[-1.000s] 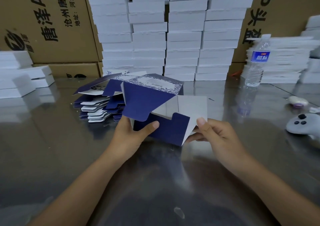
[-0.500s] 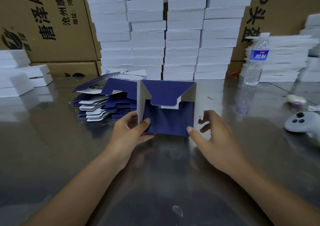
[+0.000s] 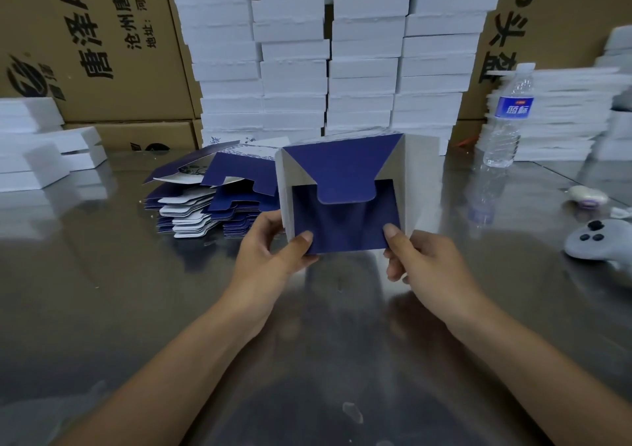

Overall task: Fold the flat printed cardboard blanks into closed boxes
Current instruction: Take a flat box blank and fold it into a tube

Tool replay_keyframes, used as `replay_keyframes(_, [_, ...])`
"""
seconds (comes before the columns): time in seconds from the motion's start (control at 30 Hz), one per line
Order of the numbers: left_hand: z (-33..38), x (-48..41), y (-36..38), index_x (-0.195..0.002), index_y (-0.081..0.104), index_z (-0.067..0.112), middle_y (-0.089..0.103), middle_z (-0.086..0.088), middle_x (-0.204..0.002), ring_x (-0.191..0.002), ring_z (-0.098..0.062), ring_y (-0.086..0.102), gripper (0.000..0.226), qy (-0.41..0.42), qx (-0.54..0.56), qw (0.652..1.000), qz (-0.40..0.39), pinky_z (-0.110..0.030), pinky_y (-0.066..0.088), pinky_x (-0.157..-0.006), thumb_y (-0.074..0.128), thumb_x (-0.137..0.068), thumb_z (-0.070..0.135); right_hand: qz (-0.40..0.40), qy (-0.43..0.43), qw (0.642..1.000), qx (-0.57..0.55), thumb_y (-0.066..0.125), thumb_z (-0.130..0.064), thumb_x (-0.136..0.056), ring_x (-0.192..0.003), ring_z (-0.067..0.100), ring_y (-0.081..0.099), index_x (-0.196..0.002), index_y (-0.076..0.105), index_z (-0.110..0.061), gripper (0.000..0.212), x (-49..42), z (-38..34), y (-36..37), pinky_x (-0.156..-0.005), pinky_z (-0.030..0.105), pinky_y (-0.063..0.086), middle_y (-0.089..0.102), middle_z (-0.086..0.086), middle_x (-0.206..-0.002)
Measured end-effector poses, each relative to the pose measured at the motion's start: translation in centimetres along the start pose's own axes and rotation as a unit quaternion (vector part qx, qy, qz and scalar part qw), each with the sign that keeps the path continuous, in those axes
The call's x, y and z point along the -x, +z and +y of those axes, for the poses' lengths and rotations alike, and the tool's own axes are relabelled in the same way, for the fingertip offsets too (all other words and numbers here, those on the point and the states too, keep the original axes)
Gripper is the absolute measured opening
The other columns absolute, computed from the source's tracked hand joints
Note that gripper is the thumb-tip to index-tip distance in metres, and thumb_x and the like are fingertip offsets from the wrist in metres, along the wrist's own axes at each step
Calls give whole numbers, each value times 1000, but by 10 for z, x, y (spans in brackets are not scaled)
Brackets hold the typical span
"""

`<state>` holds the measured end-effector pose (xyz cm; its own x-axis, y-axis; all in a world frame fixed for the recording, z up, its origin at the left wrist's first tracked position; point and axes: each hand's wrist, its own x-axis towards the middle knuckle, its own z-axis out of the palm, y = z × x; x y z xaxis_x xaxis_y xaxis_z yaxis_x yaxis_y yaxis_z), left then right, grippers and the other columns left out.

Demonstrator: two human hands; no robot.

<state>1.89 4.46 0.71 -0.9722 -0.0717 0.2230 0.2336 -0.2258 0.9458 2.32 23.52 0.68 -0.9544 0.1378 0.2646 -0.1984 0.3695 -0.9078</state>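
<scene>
A partly folded dark blue cardboard box (image 3: 342, 199) is held upright over the middle of a shiny grey metal table (image 3: 136, 308), its open end turned toward the viewer. Its lower left corner is pinched by the left hand (image 3: 270, 257), thumb laid on the near blue flap and fingers curled behind the white side wall. The lower right corner is pinched in the same way by the right hand (image 3: 424, 264). A blue tongue-shaped flap is seen folded down from the top edge over the opening, with plain white inner walls on either side.

Just left of the box, a pile of flat blue-and-white printed cardboard blanks (image 3: 205, 206) is fanned out on the table. The surface is strongly reflective, and blurred reflections of the surrounding things are shown on it.

At the far edge, four tall columns of white rectangular slabs (image 3: 328, 52) are stacked against brown corrugated cartons with black printed characters (image 3: 102, 52). More white blocks (image 3: 34, 148) are placed at the far left, and a stack of thin white sheets (image 3: 564, 113) at the far right. Before that stack a clear plastic water bottle with a blue label (image 3: 509, 117) is stood. A grey handheld controller (image 3: 595, 240) and a small white oval object (image 3: 586, 196) are laid at the right edge.
</scene>
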Motion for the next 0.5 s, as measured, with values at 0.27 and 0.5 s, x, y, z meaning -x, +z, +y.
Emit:
replay_keyframes(0.27, [-1,1,7,-87,59,9,63,-4,-62,-55,-11,57,10,-158,136,978,-28,-20,50,-53,63,-78,14,25,-36,999,-10,51,-30,-95,-42,3,47,-57,51,-13,42,-5,6,1,-53,20,39,56,-8,-44])
replay_keyframes(0.5, [-8,10,37,-70,52,8,46,1,-44,-39,-9,43,37,-123,41,991,40,-19,39,-42,47,-97,34,12,28,994,-103,54,-36,-93,-56,17,56,-51,53,-19,45,-5,5,0,-67,33,45,57,-5,-45])
